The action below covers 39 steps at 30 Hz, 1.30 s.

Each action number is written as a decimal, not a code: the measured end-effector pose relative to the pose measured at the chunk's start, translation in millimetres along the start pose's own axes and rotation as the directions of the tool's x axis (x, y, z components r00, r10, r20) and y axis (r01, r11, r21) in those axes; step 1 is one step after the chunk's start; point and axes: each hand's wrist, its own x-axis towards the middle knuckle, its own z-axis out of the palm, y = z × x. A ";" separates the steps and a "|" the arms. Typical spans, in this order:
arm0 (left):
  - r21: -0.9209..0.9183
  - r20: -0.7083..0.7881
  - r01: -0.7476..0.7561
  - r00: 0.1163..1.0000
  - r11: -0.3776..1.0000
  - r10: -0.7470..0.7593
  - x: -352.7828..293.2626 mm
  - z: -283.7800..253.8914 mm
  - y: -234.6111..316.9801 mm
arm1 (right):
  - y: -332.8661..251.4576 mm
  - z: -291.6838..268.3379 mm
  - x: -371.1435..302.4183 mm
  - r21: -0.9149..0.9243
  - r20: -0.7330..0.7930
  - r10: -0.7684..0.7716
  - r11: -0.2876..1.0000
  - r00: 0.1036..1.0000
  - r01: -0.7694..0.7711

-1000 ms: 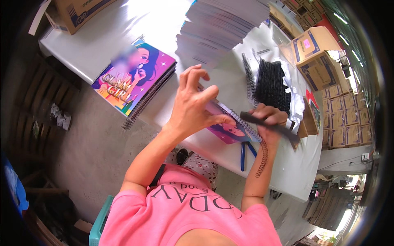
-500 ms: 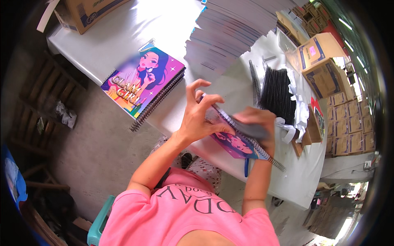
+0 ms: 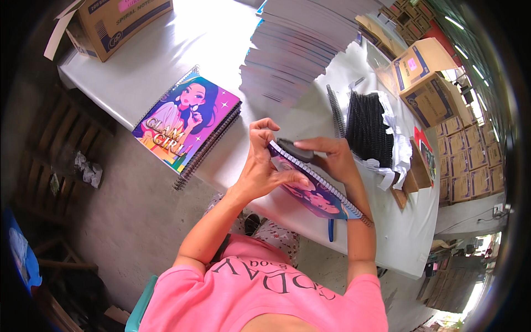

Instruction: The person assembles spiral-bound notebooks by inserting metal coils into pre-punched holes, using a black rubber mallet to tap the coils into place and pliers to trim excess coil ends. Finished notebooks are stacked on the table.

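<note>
My left hand (image 3: 259,166) grips a spiral notebook (image 3: 315,199) with a purple illustrated cover, thumb on the cover and fingers behind. The notebook is tilted above the near table edge, its bound edge facing up and right. A dark wire coil (image 3: 336,188) runs along that edge and juts out past the lower right corner. My right hand (image 3: 336,157) is closed on a dark, smooth, rounded object (image 3: 294,149) that lies against the coil's upper end; its exact kind is unclear. To the left rests a stack of finished-looking spiral notebooks (image 3: 185,119) with similar covers.
A tall stack of grey-edged sheets (image 3: 298,50) stands at the back. Right of it lie a bundle of black coils (image 3: 365,127) and a wooden piece (image 3: 420,163). Cardboard boxes (image 3: 119,25) (image 3: 428,83) stand at both far corners. A blue pen-like stick (image 3: 331,229) lies near the front edge.
My right hand has moved the dark object up and left along the coil to its upper end. The coil's loose tail juts out less at the lower right. The view has shifted slightly.
</note>
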 end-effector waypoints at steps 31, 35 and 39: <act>0.315 -0.309 -0.322 0.855 0.893 0.417 -5.5 11.5 50.2 | -105.3 67.5 -109.9 -0.412 -0.624 -0.106 0.886 0.774 -0.211; 0.333 -0.318 -0.304 0.855 0.893 0.409 -7.8 14.4 55.7 | -112.1 61.6 -99.9 -0.568 -0.586 -0.182 0.787 0.790 -0.240; 0.375 -0.225 -0.389 0.842 0.841 0.490 -4.9 12.6 56.9 | -111.5 59.4 -103.7 -0.543 -0.571 -0.142 0.804 0.809 -0.243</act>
